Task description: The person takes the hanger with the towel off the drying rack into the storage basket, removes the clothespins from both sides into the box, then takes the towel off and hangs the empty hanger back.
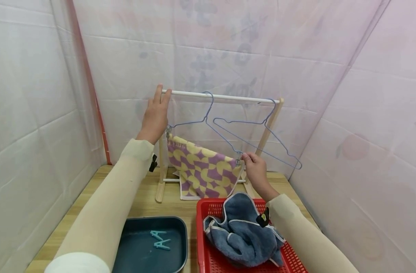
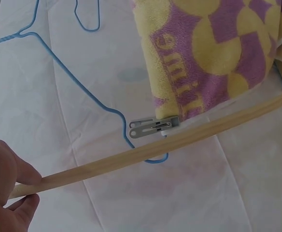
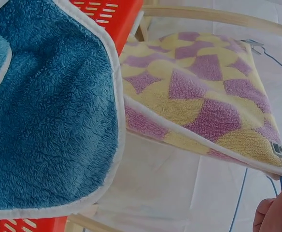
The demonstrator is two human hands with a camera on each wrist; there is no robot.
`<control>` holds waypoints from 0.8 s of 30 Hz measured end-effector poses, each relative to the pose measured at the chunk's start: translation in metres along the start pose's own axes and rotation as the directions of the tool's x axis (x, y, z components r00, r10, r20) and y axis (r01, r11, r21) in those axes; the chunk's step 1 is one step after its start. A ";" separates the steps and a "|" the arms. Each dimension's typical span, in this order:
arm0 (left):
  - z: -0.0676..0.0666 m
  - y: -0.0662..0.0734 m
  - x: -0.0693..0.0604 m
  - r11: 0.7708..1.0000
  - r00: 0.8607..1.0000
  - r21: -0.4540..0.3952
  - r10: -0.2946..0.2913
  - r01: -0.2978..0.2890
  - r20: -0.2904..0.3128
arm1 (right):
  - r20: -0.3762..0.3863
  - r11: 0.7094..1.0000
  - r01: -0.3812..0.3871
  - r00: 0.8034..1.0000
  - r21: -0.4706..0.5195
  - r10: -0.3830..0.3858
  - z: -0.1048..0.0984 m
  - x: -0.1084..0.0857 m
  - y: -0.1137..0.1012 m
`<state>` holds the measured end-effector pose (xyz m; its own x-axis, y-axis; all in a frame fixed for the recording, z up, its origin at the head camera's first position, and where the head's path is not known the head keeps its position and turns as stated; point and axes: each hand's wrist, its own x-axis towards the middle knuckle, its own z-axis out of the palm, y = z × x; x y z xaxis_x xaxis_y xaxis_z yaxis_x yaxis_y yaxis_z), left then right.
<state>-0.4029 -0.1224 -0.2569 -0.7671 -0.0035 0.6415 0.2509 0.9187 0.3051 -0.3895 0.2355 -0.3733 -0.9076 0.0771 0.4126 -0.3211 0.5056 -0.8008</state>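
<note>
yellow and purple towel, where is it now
In the head view, the yellow and purple towel hangs near the centre, clipped to the left blue hanger below the white rail, just behind the red basket.

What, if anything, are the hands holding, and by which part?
The left hand grips the rack by the top of a post; the right hand apparently pinches the patterned towel's hanger by a lower corner.

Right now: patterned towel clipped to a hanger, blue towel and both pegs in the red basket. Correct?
Not the pegs: the head view shows both in the dark tray. The patterned towel is clipped to a hanger and the blue towel is in the red basket.
</note>
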 end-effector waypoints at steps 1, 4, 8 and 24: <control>0.000 0.000 0.000 1.000 1.000 0.002 0.001 -0.001 0.002 | -0.009 1.000 -0.003 1.000 -0.004 0.003 -0.001 0.000 -0.001; 0.001 0.000 0.001 1.000 1.000 0.002 0.001 -0.001 0.011 | -0.023 1.000 -0.014 1.000 -0.010 0.013 -0.004 0.000 -0.002; 0.001 -0.001 0.001 1.000 1.000 -0.006 0.000 0.000 0.006 | -0.028 1.000 -0.012 1.000 -0.006 0.012 -0.008 0.003 -0.003; 0.002 -0.007 0.001 1.000 1.000 -0.015 -0.009 0.010 0.005 | -0.089 0.999 -0.029 0.996 0.020 0.031 -0.034 0.008 -0.006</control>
<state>-0.4070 -0.1277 -0.2598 -0.7726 -0.0101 0.6348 0.2524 0.9126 0.3217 -0.3852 0.2620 -0.3506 -0.8893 0.1687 0.4250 -0.3003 0.4855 -0.8210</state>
